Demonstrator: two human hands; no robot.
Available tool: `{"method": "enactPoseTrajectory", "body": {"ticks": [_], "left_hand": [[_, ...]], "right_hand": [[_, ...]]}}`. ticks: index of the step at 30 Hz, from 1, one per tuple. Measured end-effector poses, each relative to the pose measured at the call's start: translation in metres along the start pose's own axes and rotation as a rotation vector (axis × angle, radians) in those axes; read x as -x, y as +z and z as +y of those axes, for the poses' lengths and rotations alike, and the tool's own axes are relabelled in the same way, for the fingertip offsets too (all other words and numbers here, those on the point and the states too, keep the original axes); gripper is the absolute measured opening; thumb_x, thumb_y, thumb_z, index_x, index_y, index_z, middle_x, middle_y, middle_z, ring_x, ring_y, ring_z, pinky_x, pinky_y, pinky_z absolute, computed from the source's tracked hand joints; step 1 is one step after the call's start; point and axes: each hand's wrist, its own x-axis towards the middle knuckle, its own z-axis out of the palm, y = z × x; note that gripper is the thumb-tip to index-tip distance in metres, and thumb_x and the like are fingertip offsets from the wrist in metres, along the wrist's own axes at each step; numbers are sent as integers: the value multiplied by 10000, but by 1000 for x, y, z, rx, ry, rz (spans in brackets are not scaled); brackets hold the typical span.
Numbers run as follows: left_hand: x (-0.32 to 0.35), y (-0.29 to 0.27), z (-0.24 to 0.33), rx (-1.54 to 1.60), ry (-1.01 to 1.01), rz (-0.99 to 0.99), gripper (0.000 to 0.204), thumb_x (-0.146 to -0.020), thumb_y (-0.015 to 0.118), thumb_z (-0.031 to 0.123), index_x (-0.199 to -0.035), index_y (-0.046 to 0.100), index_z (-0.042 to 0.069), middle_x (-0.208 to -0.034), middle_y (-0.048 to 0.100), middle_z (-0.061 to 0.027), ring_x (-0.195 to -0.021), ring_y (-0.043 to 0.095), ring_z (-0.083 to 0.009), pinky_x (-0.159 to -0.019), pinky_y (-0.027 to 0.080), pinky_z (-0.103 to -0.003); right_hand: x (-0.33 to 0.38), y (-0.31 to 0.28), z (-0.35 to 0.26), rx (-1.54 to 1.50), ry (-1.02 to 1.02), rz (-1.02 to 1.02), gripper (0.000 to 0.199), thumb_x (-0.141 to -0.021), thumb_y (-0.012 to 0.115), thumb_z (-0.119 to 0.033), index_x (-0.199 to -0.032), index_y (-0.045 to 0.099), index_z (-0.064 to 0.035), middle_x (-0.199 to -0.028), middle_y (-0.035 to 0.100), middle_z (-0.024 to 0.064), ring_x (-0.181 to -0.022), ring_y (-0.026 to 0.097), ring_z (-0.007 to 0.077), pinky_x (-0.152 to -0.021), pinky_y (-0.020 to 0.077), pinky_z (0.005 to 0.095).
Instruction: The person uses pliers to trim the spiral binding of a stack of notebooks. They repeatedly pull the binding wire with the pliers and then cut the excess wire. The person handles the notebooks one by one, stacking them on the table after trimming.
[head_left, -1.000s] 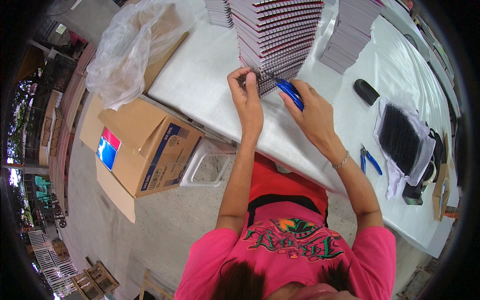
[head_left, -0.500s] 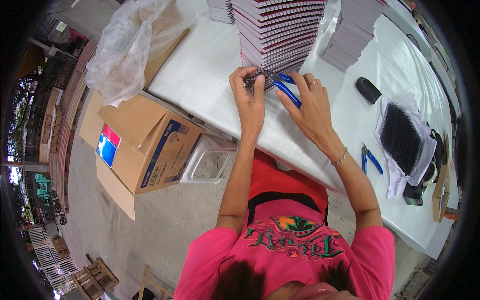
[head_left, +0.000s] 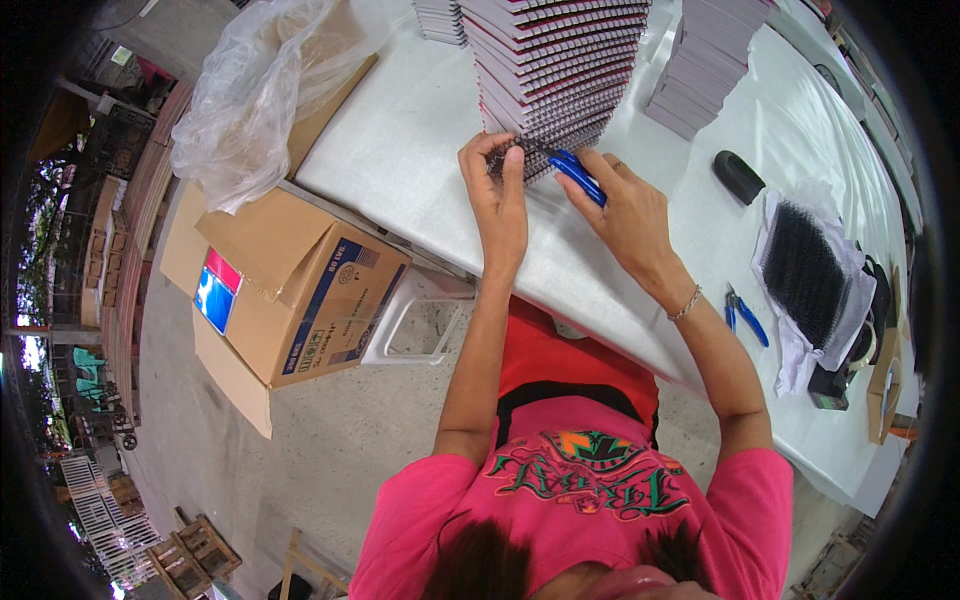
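Blue-handled metal pliers [head_left: 582, 181] have closed since the earlier frame. Grey concrete floor [head_left: 320, 470], one brown cardboard box [head_left: 325, 315], then white-covered tabletop [head_left: 400, 150], three book stacks [head_left: 560, 65]; left hand [head_left: 503, 195] pinches the middle one's dark coils [head_left: 533, 157], right hand [head_left: 635, 212] squeezes those pliers; another blue-handled pair [head_left: 748, 320] lies rightward.

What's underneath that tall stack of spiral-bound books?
The stack of books appears to rest on the white tabletop, which shows beside it. Whatever lies directly beneath is covered, and the left hand hides part of the stack's lower edge.
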Motion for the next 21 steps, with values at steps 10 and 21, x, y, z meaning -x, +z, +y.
{"method": "enactPoseTrajectory", "body": {"ticks": [10, 21], "left_hand": [[0, -1, 6, 254, -158, 47, 328, -1070, 549, 292, -1308, 490, 74, -1138, 530, -25, -1070, 500, -121, -985, 390, -284], [3, -6, 7, 147, -157, -80, 354, -1031, 612, 147, -1330, 461, 33, -1271, 474, -73, -1149, 513, -159, -1016, 439, -318]], "right_hand": [[12, 1, 3, 38, 44, 8, 468, -946, 675, -435, -1238, 623, -74, -1109, 605, 149, -956, 558, 303, -841, 418, 423], [4, 11, 4, 44, -16, 39, 488, -939, 686, -451, -1237, 632, -69, -1040, 619, 137, -896, 591, 289, -790, 443, 408]]}}
